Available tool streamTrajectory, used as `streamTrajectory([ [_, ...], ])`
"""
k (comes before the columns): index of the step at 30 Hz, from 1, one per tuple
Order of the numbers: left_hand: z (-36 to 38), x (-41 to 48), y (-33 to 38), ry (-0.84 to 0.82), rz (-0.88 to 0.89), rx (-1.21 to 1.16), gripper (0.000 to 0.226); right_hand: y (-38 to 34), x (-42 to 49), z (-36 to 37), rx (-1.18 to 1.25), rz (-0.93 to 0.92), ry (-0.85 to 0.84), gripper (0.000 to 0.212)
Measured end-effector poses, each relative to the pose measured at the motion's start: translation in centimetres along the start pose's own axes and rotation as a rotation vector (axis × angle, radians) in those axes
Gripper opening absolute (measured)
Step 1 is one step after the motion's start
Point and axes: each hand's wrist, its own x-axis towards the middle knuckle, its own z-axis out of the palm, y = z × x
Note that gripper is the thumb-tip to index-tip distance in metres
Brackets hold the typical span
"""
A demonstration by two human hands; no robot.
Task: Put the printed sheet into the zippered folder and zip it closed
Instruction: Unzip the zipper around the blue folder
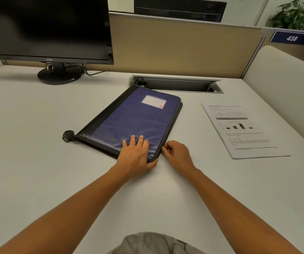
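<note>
Head camera view looks down on my white desk (37, 162), which fills most of the frame. A black Acer monitor (44, 28) with a dark screen takes up the upper left, standing on its round base. A tan partition (184, 48) runs behind the desk across the top.

At the centre lies the zippered folder (134, 116), blue with a black spine strip along its left edge. It lies flat and closed, turned at an angle so its far end points toward the upper right. The printed sheet (239, 129) is at the right of the frame, flat on the desk and well apart from the folder, with text, a table and a small bar chart facing up. A grey cable hatch (175, 83) is set into the desk just beyond the folder's far end.

My left hand (135, 153) rests flat on the folder's near right corner, fingers straight and spread on the blue cover, thumb along the corner edge. My right hand (177, 153) is just beside it, fingers curled, with thumb and forefinger pinching at the folder's zipper track on the right edge. The pull itself is too small to make out.

A blue plate reading 438 (292, 38) hangs at the upper right. A white label (154, 101) sits near the far end of the cover. A short black zipper tail (67, 136) sticks out at the folder's near left corner.
</note>
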Motion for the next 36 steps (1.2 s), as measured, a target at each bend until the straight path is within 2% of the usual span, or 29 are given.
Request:
streamTrajectory([
  [4,-0.6,-0.2,-1.3,-0.028,0.09,0.047,0.072,-0.5,0.6,-0.4,-0.223,-0.121,-0.129,0.028],
  [9,-0.9,-0.9,-3.9,-0.063,0.133,0.038,0.071,-0.8,1.5,-0.1,-0.351,-0.183,-0.185,0.034],
  [17,-0.8,-1.5,-5.1,-0.091,0.159,0.05,0.075,-1.0,1.9,0.5,-0.386,-0.159,-0.165,0.036],
  [21,-0.5,-2.2,-5.6,-0.052,0.162,0.04,0.077,-1.2,1.5,0.7,-0.31,-0.14,-0.139,0.032],
  [25,-1.4,-2.7,-6.2,-0.046,0.212,0.062,0.115,-1.7,1.3,0.8,-0.163,-0.134,-0.032,0.03],
  [27,-2.1,-2.9,-6.1,0.025,0.178,-0.062,0.123,-2.3,1.6,0.5,-0.066,-0.155,0.033,0.03],
  [30,-4.2,-3.1,-6.0,0.153,0.148,-0.305,0.115,-3.7,2.7,-0.6,0.095,-0.216,0.127,0.028],
  [33,-6.2,-3.0,-6.3,0.262,0.132,-0.417,0.095,-5.4,4.1,-1.7,0.182,-0.273,0.19,0.028],
  [36,-7.1,-2.9,-6.5,0.338,0.089,-0.487,0.05,-6.3,4.9,-2.6,0.209,-0.333,0.174,0.028],
])
